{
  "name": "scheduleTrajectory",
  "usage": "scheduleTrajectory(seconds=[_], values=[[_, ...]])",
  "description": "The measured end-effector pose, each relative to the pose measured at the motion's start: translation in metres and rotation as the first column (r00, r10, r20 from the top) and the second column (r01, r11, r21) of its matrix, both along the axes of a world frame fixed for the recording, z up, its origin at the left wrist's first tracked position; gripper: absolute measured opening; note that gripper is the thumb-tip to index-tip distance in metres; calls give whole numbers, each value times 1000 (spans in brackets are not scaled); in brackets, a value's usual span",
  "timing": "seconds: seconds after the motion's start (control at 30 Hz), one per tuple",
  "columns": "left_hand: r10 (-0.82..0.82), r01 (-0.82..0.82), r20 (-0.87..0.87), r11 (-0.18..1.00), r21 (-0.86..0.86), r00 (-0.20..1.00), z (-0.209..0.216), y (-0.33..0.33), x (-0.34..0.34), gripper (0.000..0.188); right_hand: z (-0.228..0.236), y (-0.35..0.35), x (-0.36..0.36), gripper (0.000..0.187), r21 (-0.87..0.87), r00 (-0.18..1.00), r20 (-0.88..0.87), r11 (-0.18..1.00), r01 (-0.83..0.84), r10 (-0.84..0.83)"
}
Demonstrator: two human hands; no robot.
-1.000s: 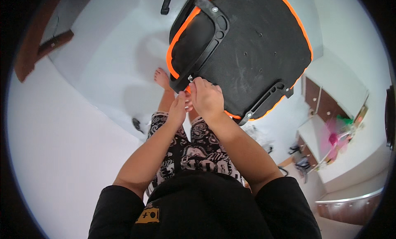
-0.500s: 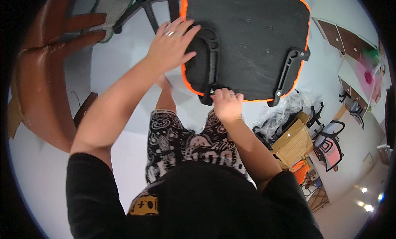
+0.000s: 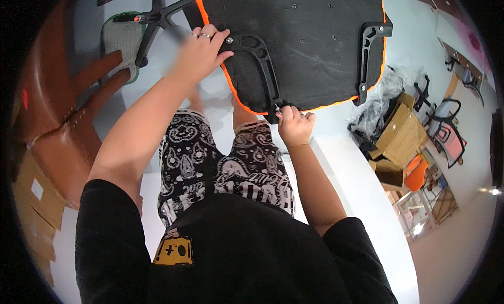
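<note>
An upturned chair seat (image 3: pixel 315 57) with a black underside and orange edging is in front of me. A black L-shaped plastic bracket (image 3: pixel 266 73) lies along its left side. My left hand (image 3: pixel 202 52) grips the bracket's outer end beside a round bolt head, thumb on the near side and fingers on the far side. At the bracket's near end, my right hand (image 3: pixel 295 125) is closed, thumb and finger pinched at a small silver bolt (image 3: pixel 278 109). The fingers partly cover it. A second bracket (image 3: pixel 363 62) sits on the seat's right side.
A black five-star chair base (image 3: pixel 157 20) stands at the far left, by a grey mat (image 3: pixel 119 44). Brown leather furniture (image 3: pixel 47 104) fills the left side. To the right are clear plastic wrap (image 3: pixel 388 91), a cardboard box (image 3: pixel 403 128) and a pink-and-black chair (image 3: pixel 446 133).
The view has shifted, so seat and hands appear further left and higher. My left hand has slid outward along the bracket, uncovering a bolt head. My right hand stays at the bracket's near end.
</note>
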State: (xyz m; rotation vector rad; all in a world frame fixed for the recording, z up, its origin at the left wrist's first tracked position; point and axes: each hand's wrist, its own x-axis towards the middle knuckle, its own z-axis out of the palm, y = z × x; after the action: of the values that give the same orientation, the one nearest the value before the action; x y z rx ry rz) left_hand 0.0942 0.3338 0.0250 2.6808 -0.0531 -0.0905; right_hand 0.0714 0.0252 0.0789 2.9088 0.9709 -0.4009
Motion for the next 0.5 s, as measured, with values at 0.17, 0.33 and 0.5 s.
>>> scheduleTrajectory(seconds=[0.17,0.33,0.5], values=[[-76,78,98,997,-21,992,-8,2,5,53,-10,-5,-22,18,-119,967,-5,960,252,-254],[-125,123,-25,990,-63,992,-1,-14,16,50,-21,1,-47,11,-137,810,92,799,586,-578],[-86,87,16,987,-138,996,-6,-24,22,51,-20,31,-41,24,-229,452,97,422,877,-887]])
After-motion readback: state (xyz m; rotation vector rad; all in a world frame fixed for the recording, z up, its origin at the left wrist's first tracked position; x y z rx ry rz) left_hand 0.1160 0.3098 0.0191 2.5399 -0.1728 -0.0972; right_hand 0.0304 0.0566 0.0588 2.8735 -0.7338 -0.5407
